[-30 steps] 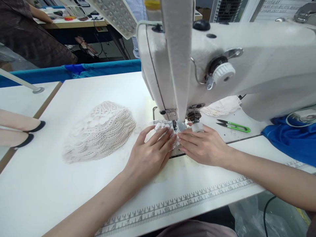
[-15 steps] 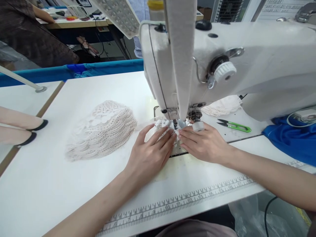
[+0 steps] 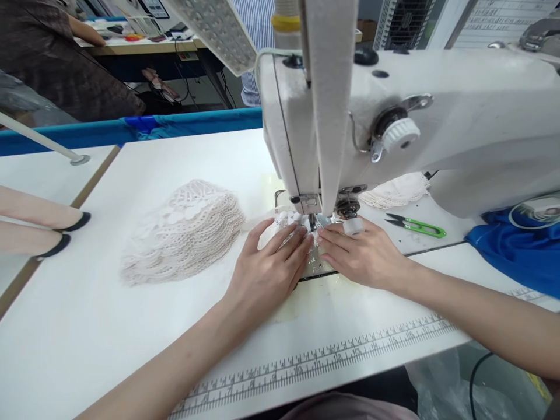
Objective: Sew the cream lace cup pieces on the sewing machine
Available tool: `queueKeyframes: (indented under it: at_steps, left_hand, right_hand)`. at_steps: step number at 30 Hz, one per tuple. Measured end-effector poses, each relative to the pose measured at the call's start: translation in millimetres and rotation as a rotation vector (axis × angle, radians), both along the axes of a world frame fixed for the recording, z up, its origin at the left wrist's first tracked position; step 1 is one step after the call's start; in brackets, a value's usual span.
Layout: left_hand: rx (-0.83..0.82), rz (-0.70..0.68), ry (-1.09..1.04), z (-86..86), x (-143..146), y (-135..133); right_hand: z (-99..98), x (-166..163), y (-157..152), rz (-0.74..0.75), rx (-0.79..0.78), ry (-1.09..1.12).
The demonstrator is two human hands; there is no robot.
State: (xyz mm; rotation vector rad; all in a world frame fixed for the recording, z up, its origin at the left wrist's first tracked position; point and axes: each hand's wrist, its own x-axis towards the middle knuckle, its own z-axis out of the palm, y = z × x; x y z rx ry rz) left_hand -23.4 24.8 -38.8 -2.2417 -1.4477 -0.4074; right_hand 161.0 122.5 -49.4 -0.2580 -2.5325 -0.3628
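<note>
A small piece of white lace (image 3: pixel 284 219) lies at the needle of the white sewing machine (image 3: pixel 291 134), mostly covered by my fingers. My left hand (image 3: pixel 266 265) rests flat on the lace, just left of the presser foot (image 3: pixel 312 221), its fingers stretched and slightly apart. On the other side, my right hand (image 3: pixel 365 254) lies with extended fingers pointing left, their tips touching the work beside the foot. Both hands press from above; neither visibly pinches the lace. Under the fingertips, part of the metal needle plate (image 3: pixel 318 267) shows.
A stack of pale lace pieces (image 3: pixel 188 233) lies at the left. Behind the right hand are green-handled thread snips (image 3: pixel 415 226) and more lace (image 3: pixel 396 189). Blue cloth (image 3: pixel 516 251) sits at far right. A ruler strip (image 3: pixel 306 370) runs along the front edge. A person (image 3: pixel 56 58) stands beyond.
The whole view has shifted slightly, so the machine and table appear a little farther right and lower. My hands stay in nearly the same place on the lace.
</note>
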Motion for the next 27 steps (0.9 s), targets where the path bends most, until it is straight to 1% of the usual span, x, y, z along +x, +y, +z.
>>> queueKeyframes:
  at_steps: [7,12,17,27]
  left_hand:
    - [-0.030,-0.003,-0.051,0.1,-2,5]
    - [-0.014,-0.015,-0.048,1.5,1,-1]
    - [-0.035,-0.010,-0.044,2.9,5,-9]
    - [-0.033,-0.009,-0.018,2.9,5,-10]
  right_hand:
    - [-1.5,-2,3,-0.026,0.002,-0.024]
    - [0.8,0,5,-0.030,-0.002,-0.043]
    - [1.7,1,6,-0.007,-0.018,-0.050]
    - [2.9,2,4,-0.005,-0.037,-0.061]
